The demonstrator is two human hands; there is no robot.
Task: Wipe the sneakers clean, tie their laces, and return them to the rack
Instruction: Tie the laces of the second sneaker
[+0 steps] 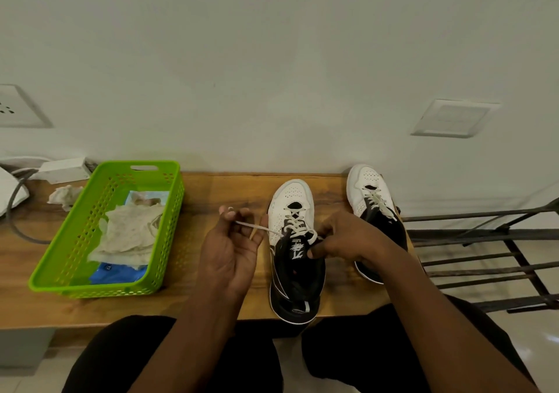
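Counter (211, 193), one pair: near sneaker (292, 205), heel overhanging the 6 o'clock edge; far sneaker (367, 181) at 2 o'clock. My left hand (233, 250) pinches the lace (257, 227), stretched toward 9 o'clock over bare counter; my right hand (344, 238) pinches it too.

— What sort of place is this?
— A home, it seems, perhaps by the door. A wooden bench (217, 193) stands against a plain white wall (272, 60), with a metal shoe rack (484, 241) just beside it.
— What else shows it?
— A wall socket (18, 107), a charger (63, 169) and cable (12, 211), a tiled floor (538, 341), and a green basket (90, 290) of rags (130, 232).
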